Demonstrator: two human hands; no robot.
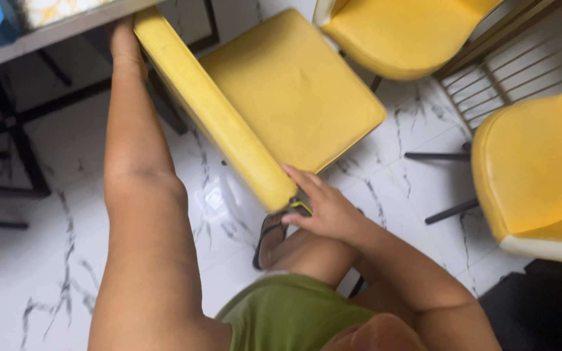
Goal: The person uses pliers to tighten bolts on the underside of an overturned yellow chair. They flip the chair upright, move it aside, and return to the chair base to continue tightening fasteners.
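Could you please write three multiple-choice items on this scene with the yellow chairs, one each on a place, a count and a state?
1. Where does the right hand rest?
A. On the near end of the padded yellow chair backrest
B. On the white marble floor
C. On the table edge

2. How many yellow chairs show?
A. One
B. Two
C. Three

3. How does the left hand stand?
A. Hanging free
B. Gripping the backrest's far end
C. Flat on the floor

Key: 1 A, its fingers curl around that end; 2 C, one is held and two stand to the right; 3 B, it meets the backrest beneath the table edge.
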